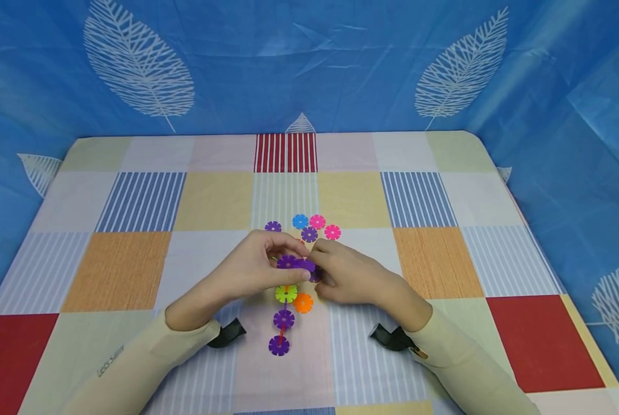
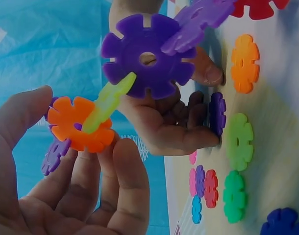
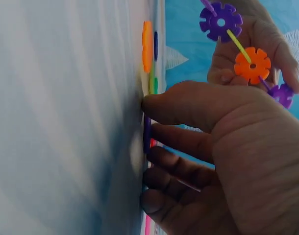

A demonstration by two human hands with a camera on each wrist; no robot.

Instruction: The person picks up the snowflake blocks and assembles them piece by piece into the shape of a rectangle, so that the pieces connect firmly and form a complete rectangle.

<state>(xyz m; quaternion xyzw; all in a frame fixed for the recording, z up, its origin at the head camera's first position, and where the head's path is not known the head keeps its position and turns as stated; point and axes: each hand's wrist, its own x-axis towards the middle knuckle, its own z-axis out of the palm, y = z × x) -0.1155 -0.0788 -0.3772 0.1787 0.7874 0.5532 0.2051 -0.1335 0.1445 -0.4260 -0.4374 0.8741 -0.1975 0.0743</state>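
My left hand point(image 1: 252, 262) pinches a chain of flower-shaped interlocking discs between thumb and fingers, above the table. In the left wrist view an orange disc point(image 2: 63, 120) sits by the fingertips, joined through a yellow-green disc point(image 2: 103, 108) to a purple disc point(image 2: 127, 71) and a lighter purple one point(image 2: 201, 22). The chain hangs toward the near edge, ending in a purple disc point(image 1: 279, 346). Low beside it is my right hand point(image 1: 351, 274), fingers curled, thumb and fingertips at the edges of a loose purple disc point(image 2: 217, 113) on the table.
Loose discs lie close by: blue point(image 1: 300, 221), pink point(image 1: 317, 222), another pink point(image 1: 332, 231), purple point(image 1: 309, 234) and orange point(image 1: 303, 303). A green disc point(image 2: 234, 197) shows in the left wrist view. The patchwork tablecloth point(image 1: 211, 202) covers the table, with a blue curtain point(image 1: 309, 63) behind.
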